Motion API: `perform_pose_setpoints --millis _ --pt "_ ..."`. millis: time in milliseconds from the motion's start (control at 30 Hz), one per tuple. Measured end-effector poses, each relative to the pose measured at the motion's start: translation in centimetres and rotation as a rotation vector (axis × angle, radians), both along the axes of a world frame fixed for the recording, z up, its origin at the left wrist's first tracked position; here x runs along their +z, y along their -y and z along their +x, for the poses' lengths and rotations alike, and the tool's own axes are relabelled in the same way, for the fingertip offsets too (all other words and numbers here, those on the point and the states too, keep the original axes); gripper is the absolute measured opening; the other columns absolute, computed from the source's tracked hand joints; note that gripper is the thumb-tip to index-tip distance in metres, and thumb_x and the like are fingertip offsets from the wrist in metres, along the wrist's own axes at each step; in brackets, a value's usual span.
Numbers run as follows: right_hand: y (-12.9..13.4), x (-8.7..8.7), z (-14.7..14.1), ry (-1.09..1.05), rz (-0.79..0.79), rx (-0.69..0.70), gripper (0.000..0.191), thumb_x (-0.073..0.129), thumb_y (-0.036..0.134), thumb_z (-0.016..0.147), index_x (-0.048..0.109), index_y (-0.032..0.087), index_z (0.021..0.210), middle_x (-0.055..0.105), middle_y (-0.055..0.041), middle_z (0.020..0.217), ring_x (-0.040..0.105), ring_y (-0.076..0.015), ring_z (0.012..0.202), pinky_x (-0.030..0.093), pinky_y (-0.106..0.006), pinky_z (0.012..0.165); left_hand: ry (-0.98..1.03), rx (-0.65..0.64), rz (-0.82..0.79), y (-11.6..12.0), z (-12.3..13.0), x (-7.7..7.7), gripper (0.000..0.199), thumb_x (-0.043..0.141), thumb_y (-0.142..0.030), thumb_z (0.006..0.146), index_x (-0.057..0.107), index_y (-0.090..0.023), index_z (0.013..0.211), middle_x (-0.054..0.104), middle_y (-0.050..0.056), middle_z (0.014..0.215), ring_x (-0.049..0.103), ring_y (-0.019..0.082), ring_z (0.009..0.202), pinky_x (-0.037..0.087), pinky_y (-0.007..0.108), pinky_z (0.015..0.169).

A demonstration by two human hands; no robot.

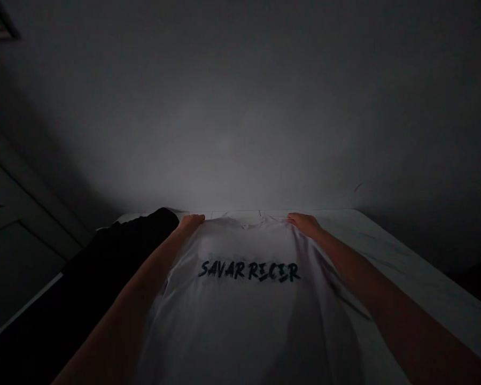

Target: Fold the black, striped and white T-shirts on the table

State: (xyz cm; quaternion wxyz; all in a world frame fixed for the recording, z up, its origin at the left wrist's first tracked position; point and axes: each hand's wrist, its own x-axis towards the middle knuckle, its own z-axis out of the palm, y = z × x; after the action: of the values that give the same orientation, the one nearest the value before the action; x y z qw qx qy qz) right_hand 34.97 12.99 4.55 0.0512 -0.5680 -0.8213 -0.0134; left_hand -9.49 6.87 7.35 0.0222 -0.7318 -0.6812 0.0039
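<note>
A white T-shirt (240,321) with dark brush-style lettering across its chest stretches out before me, its neckline toward the wall. My left hand (191,220) is closed on the shirt at its left shoulder. At the opposite shoulder, my right hand (302,220) grips the cloth in the same way. Between the two hands the collar sags slightly. Both arms reach far forward along the sides of the shirt. The sleeves are partly hidden under my forearms.
A white marble-patterned table (385,256) lies beneath, its far edge against a grey wall (240,107). Black cloth (132,240) covers the table's left side. A panelled door (20,235) stands at the left. The room is dim.
</note>
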Motion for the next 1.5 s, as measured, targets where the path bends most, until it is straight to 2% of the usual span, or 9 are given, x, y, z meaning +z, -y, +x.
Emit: perform_pose_setpoints --millis 267,567,700,867,967,1167,1300,1367,1500 --pt "-5.4 -1.6 -1.1 0.108 -0.019 0.006 0.032 0.036 0.032 0.102 0.065 0.020 0.111 0.069 -0.0127 0.120 0.066 -0.0236 0.103 0.046 -0.031 0.077 -0.069 0.027 0.005 -4.6 -0.7 -2.5 0.028 0.039 -0.024 0.099 0.063 -0.019 0.113 0.072 0.015 0.100 0.069 0.027 0.094 0.048 0.033 0.075" --pt "-5.8 -1.5 -1.4 0.193 0.017 -0.006 0.033 0.036 0.023 0.100 0.062 0.013 0.119 0.068 -0.0217 0.117 0.062 -0.0314 0.109 0.045 -0.041 0.089 -0.113 -0.075 0.131 -5.7 0.6 -3.3 0.036 0.034 -0.013 0.097 0.059 -0.019 0.123 0.058 0.017 0.134 0.049 0.029 0.128 0.038 0.043 0.105" --pt "-2.8 -1.5 -5.9 0.158 0.191 0.007 0.039 0.033 0.014 0.097 0.064 0.013 0.121 0.060 -0.0228 0.131 0.053 -0.0338 0.123 0.035 -0.048 0.103 -0.083 -0.120 0.192 -4.3 5.0 -4.3 0.037 0.037 -0.013 0.096 0.062 -0.020 0.122 0.055 0.016 0.138 0.045 0.031 0.132 0.031 0.050 0.111" --pt "3.4 -4.7 -12.8 -0.041 0.052 0.283 0.054 0.031 0.046 0.102 0.044 0.021 0.148 0.038 -0.0115 0.157 0.035 -0.0281 0.143 0.030 -0.045 0.114 0.030 -0.116 0.156 -1.1 12.0 -7.7 0.057 0.037 -0.043 0.100 0.038 -0.014 0.150 0.038 0.019 0.155 0.036 0.034 0.141 0.034 0.053 0.111" --pt "3.9 -6.2 -10.5 -0.031 -0.012 0.286 0.059 0.027 0.052 0.102 0.034 0.025 0.154 0.027 -0.0070 0.163 0.025 -0.0269 0.148 0.023 -0.048 0.119 0.030 -0.172 0.088 -0.2 9.6 -8.3 0.058 0.031 -0.047 0.102 0.033 -0.022 0.154 0.030 0.011 0.161 0.026 0.031 0.148 0.025 0.051 0.118" --pt "1.9 -4.4 -1.2 0.041 -0.073 -0.119 0.059 0.029 0.042 0.102 0.035 0.016 0.154 0.030 -0.0123 0.161 0.025 -0.0275 0.149 0.019 -0.045 0.120 0.007 -0.012 0.071 0.2 2.1 -6.0 0.051 0.030 -0.034 0.102 0.038 -0.025 0.151 0.033 0.011 0.159 0.034 0.031 0.145 0.027 0.052 0.116" --pt "5.5 -3.9 -8.8 -0.050 0.008 -0.264 0.060 0.030 0.040 0.101 0.042 0.004 0.148 0.030 -0.0233 0.158 0.023 -0.0386 0.147 0.017 -0.058 0.117 -0.003 0.093 0.169 2.6 9.9 -5.9 0.050 0.032 -0.026 0.100 0.046 -0.012 0.146 0.038 0.018 0.155 0.031 0.035 0.145 0.022 0.055 0.117" --pt "8.4 -4.7 -13.9 -0.113 -0.018 -0.117 0.055 0.026 0.032 0.102 0.041 0.006 0.148 0.033 -0.0200 0.158 0.026 -0.0323 0.147 0.020 -0.052 0.118 0.056 -0.012 0.169 4.6 14.0 -6.6 0.051 0.029 -0.025 0.100 0.042 -0.014 0.149 0.037 0.014 0.157 0.032 0.030 0.146 0.026 0.049 0.118" --pt "12.6 -6.3 -14.4 -0.128 -0.011 0.140 0.053 0.026 0.036 0.103 0.038 0.020 0.152 0.030 -0.0088 0.161 0.028 -0.0245 0.147 0.020 -0.046 0.120 0.081 -0.112 0.123 8.7 11.8 -7.7 0.051 0.029 -0.035 0.102 0.039 -0.024 0.151 0.034 0.008 0.160 0.031 0.029 0.147 0.028 0.048 0.117"
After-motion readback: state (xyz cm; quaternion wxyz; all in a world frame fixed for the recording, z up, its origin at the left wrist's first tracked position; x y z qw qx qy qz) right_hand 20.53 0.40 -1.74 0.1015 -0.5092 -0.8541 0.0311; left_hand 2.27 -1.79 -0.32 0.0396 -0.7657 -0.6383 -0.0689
